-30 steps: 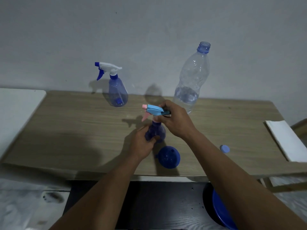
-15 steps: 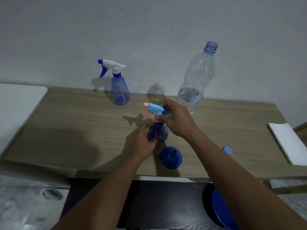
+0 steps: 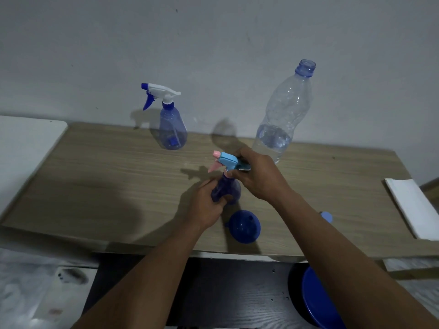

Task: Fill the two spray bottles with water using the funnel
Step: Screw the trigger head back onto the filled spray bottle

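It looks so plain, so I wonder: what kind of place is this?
Probably a plain room in a home, though I can't be sure. A wooden table stands against a bare grey wall, with a water bottle, a white-topped spray bottle and a funnel on it.

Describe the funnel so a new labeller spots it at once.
Take the wooden table against the grey wall and go to the middle of its near edge. There, just right of the left hand gripping the small spray bottle, sits the funnel. It is the only opaque dark-blue round piece on the table; the spray bottle beside it is translucent and the cap is small and pale blue.
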Tool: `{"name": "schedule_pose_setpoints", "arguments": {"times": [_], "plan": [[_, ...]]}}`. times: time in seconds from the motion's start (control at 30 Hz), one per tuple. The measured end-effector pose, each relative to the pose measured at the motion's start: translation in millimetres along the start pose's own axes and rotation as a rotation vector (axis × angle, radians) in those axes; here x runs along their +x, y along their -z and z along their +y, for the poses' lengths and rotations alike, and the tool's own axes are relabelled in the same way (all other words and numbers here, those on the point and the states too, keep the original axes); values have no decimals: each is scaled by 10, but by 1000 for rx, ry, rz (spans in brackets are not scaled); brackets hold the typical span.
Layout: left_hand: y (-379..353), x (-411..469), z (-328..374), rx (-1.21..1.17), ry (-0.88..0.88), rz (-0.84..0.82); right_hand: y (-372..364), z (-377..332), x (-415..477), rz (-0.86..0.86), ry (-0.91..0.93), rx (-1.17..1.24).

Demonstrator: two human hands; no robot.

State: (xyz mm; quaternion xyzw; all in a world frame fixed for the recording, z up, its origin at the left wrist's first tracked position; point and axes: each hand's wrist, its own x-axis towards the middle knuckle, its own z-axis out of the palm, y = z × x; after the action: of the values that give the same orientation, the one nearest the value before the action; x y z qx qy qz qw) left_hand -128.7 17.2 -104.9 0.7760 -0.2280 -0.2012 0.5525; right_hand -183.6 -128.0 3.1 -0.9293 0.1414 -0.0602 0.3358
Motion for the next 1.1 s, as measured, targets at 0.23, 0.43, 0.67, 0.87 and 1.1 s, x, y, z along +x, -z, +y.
{"name": "schedule_pose_setpoints", "arguments": {"times": [0.23, 0.43, 0.67, 0.87, 1.1], "plan": [[-12, -19, -8, -19, 22, 7, -66, 25, 48, -1, 28, -41], [-7, -93, -97, 25, 45, 25, -387, 179, -119, 74, -100, 277], [-15, -37, -33, 9, -3, 36, -387, 115, -58, 188, -106, 319], [-10, -37, 9, 27, -4, 41, -541, 144, -84, 290, -56, 292], [22, -48, 8, 128, -69, 66, -512, 155, -135, 254, -59, 332]]}}
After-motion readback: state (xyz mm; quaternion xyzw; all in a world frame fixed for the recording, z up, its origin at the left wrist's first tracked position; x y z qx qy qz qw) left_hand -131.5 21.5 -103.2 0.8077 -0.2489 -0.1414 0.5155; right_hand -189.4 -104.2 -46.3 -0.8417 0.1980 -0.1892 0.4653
